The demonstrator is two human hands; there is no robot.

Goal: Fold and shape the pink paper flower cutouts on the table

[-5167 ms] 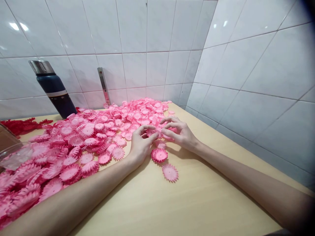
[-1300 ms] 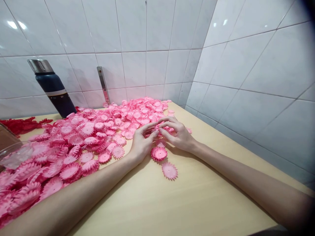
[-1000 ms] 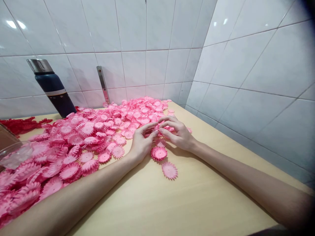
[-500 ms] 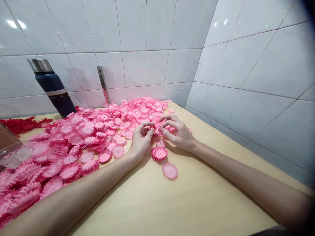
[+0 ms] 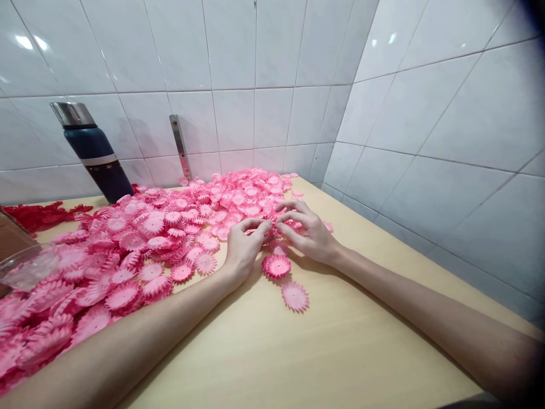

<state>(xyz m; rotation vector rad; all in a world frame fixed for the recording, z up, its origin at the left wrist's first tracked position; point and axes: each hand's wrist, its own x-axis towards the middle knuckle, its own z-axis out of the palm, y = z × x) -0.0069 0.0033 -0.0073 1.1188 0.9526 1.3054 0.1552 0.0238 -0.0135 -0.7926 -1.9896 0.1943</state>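
My left hand [image 5: 246,247] is closed in a pinch, thumb against forefinger, just above the near edge of the pink heap. Facing it, my right hand [image 5: 310,232] brings its thumb and forefinger tips almost to the left fingertips, its other fingers curved and raised. Whatever lies between the fingertips is too small or hidden to name. Below the hands a pink flower-shaped piece [image 5: 279,248] is partly covered. Nearer me lie a darker pink stack of ruffled flower pieces [image 5: 276,266] and a single pale pink flower piece [image 5: 295,296], each with a small centre hole.
A large heap of pink flower pieces [image 5: 140,244] spreads over the left and back of the wooden table [image 5: 255,352]. Behind it a dark blue bottle [image 5: 102,162], red pieces [image 5: 42,216] and a metal strip [image 5: 180,146] stand near the tiled wall [image 5: 230,45]. A clear plastic container [image 5: 29,267] sits left.
My left thumb and forefinger have closed together and moved slightly right, towards the right fingertips. The pink piece seen between the hands is now mostly hidden. My right hand has barely moved.
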